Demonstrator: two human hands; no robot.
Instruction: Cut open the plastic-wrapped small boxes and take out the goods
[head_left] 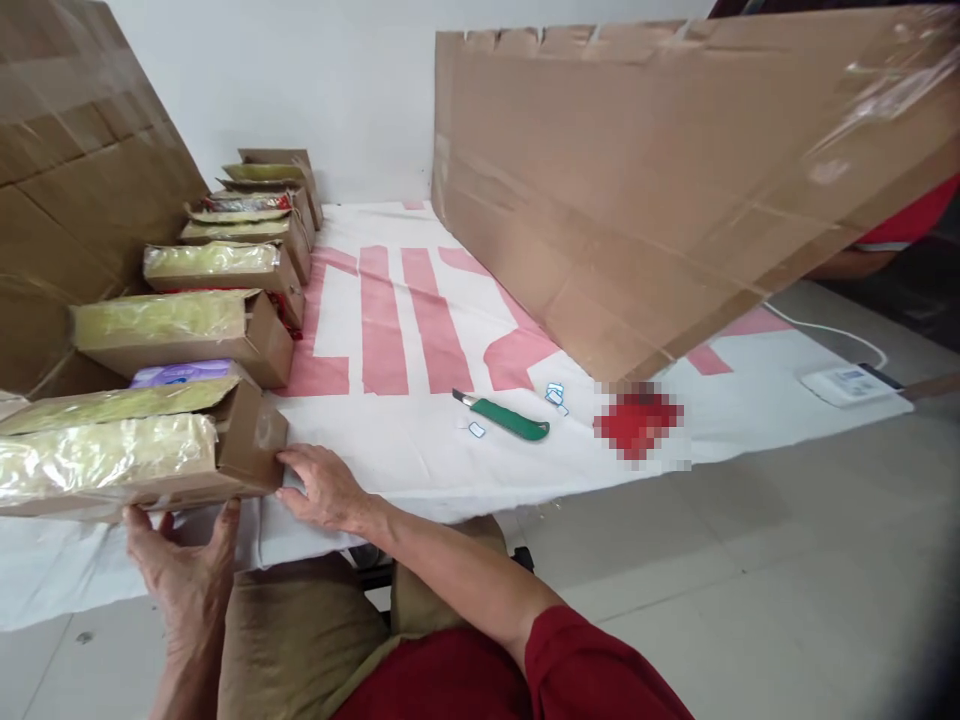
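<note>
A long cardboard box (247,440) filled with yellow plastic-wrapped packs lies nearest me on the white cloth. My left hand (180,565) rests under its near long side, fingers spread and touching the box's lower edge. My right hand (322,485) presses against the box's right end, fingers curved around the corner. Behind this box a row of several similar open boxes (187,325) runs away along the left. A green utility knife (506,415) lies on the cloth to the right of my right hand.
The white cloth with red stripes (390,320) covers the floor area. A large flat cardboard sheet (660,190) leans at the right, another cardboard stack (67,190) at the left. A white device with cable (847,382) lies far right. Another person's red sleeve (911,220) shows behind the sheet.
</note>
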